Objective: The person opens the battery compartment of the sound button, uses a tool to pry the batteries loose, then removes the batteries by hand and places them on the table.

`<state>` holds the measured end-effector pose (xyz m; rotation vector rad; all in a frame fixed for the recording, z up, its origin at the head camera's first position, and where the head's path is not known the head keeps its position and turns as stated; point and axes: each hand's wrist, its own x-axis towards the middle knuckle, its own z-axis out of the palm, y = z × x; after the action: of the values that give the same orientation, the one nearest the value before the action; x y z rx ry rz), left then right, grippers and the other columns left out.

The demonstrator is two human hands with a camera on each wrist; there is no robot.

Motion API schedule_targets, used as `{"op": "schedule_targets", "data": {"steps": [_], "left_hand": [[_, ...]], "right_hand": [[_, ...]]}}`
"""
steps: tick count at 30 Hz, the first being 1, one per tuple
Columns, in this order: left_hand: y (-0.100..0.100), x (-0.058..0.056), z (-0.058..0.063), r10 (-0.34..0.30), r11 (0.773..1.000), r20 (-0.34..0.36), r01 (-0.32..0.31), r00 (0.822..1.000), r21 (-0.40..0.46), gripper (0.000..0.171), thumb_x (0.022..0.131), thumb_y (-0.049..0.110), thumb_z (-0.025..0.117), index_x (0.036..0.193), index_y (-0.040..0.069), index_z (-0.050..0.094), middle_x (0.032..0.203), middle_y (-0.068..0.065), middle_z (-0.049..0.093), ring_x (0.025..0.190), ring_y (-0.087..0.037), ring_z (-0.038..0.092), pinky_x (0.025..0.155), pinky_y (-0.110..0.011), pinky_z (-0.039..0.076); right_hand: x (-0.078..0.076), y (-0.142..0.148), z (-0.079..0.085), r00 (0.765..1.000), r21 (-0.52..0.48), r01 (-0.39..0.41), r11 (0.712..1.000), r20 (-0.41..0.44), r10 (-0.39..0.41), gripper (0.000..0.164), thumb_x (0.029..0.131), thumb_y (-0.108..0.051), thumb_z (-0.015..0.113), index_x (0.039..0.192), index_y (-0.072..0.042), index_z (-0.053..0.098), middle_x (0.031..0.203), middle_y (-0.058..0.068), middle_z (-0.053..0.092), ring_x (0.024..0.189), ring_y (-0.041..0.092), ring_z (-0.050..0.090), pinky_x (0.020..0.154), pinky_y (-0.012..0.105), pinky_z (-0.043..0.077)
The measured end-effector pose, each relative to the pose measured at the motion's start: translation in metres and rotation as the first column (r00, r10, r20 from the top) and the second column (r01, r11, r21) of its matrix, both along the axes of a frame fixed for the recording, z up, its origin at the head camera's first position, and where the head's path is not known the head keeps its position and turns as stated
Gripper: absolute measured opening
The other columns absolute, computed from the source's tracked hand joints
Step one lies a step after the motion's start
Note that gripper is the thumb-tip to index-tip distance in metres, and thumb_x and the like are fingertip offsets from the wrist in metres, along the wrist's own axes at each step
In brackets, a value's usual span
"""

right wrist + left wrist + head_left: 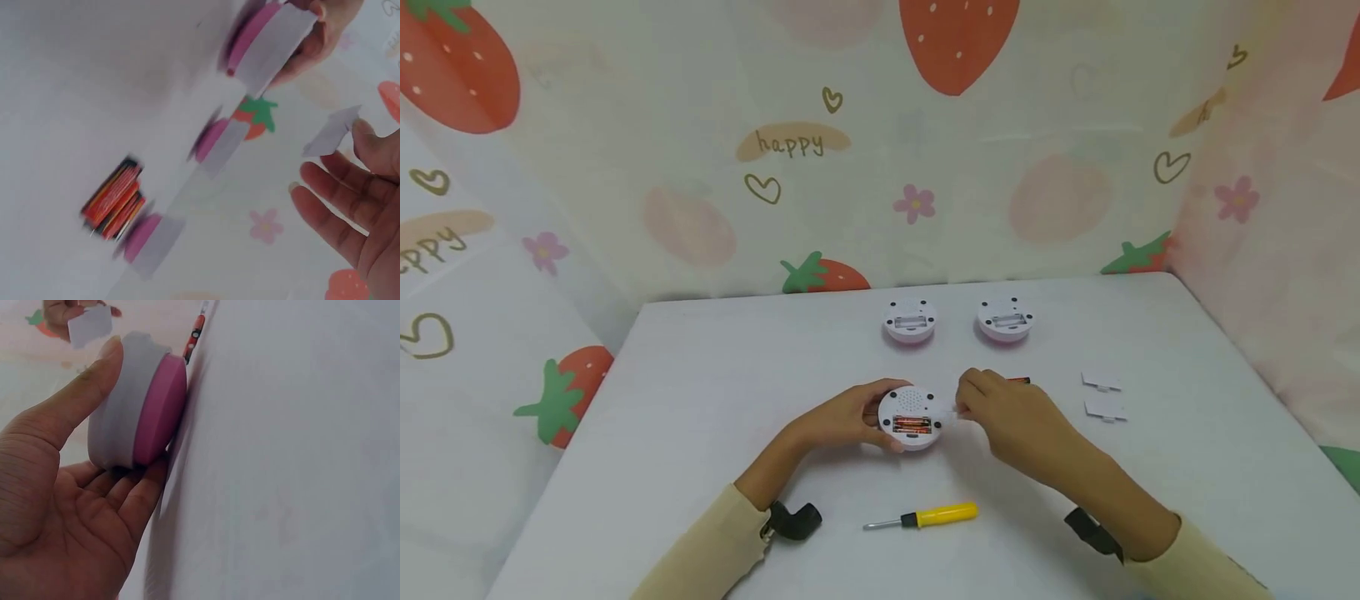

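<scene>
My left hand [838, 417] grips a round white device [908, 402] with a pink base, thumb on one side and fingers on the other. Its slotted face is turned up, and two orange-red batteries [912, 425] lie side by side in the uncovered compartment. In the left wrist view, the pink part [161, 412] tilts close over the table. Just right of the device, my right hand [1015, 425] pinches a small white battery cover [332, 132] between thumb and forefinger; its other fingers are spread. The head view shows only a sliver of that cover.
Two similar devices [910, 323] with bare compartments stand at the back. More red batteries [112, 200] lie on the table, mostly hidden behind my right hand in the head view. Two white covers [1105, 410] lie at the right. A yellow-handled screwdriver [946, 514] lies in front.
</scene>
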<state>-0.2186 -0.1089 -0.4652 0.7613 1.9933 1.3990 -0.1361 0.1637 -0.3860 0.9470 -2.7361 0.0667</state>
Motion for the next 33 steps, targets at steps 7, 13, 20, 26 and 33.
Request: {"op": "schedule_targets", "data": {"steps": [7,13,20,26,33], "left_hand": [[-0.002,-0.003,0.000,-0.014,1.000,-0.025,0.013,1.000,-0.015,0.089,0.077,0.007,0.089,0.152,0.012,0.041,0.143,-0.003,0.054,0.123,-0.016,0.059,0.102,-0.026,0.049],[-0.005,-0.002,-0.001,-0.013,0.999,-0.072,0.010,0.997,-0.049,0.090,0.075,0.011,0.091,0.151,0.015,0.043,0.142,0.000,0.055,0.121,-0.015,0.059,0.102,-0.025,0.049],[-0.006,-0.002,-0.002,-0.012,0.999,-0.064,0.008,0.998,-0.049,0.091,0.075,0.011,0.091,0.152,0.014,0.043,0.143,-0.001,0.055,0.122,-0.015,0.059,0.102,-0.025,0.049],[-0.006,-0.002,-0.002,-0.019,0.998,-0.063,0.015,0.998,-0.059,0.090,0.076,0.013,0.091,0.152,0.014,0.042,0.142,-0.001,0.054,0.122,-0.015,0.059,0.102,-0.024,0.049],[-0.005,-0.004,-0.002,-0.032,0.998,-0.067,0.028,0.997,-0.055,0.089,0.077,0.012,0.090,0.152,0.014,0.042,0.142,0.000,0.054,0.122,-0.014,0.058,0.103,-0.024,0.048]], "right_hand": [[0.005,0.046,-0.004,0.998,-0.015,0.050,0.999,-0.035,-0.051,0.024,0.084,-0.005,0.082,0.095,-0.013,0.062,0.092,-0.004,0.057,0.069,0.010,0.049,0.051,0.020,0.044],[0.013,0.080,-0.011,0.994,0.022,0.108,0.994,-0.009,-0.108,0.028,0.080,0.000,0.083,0.093,-0.014,0.063,0.090,-0.005,0.056,0.064,0.008,0.044,0.048,0.019,0.041],[0.021,0.109,-0.018,0.990,0.013,0.133,0.991,0.034,-0.134,0.020,0.086,-0.009,0.080,0.094,-0.016,0.062,0.090,-0.006,0.059,0.065,0.007,0.048,0.049,0.023,0.044],[0.024,0.132,-0.027,0.989,0.014,0.141,0.990,0.053,-0.141,0.027,0.083,-0.003,0.081,0.091,-0.017,0.060,0.084,-0.009,0.054,0.062,0.005,0.043,0.049,0.023,0.042],[0.026,0.152,-0.040,0.993,-0.014,0.117,0.993,0.016,-0.117,0.034,0.081,0.005,0.075,0.084,-0.019,0.050,0.076,-0.013,0.039,0.059,0.004,0.031,0.048,0.022,0.031]]}}
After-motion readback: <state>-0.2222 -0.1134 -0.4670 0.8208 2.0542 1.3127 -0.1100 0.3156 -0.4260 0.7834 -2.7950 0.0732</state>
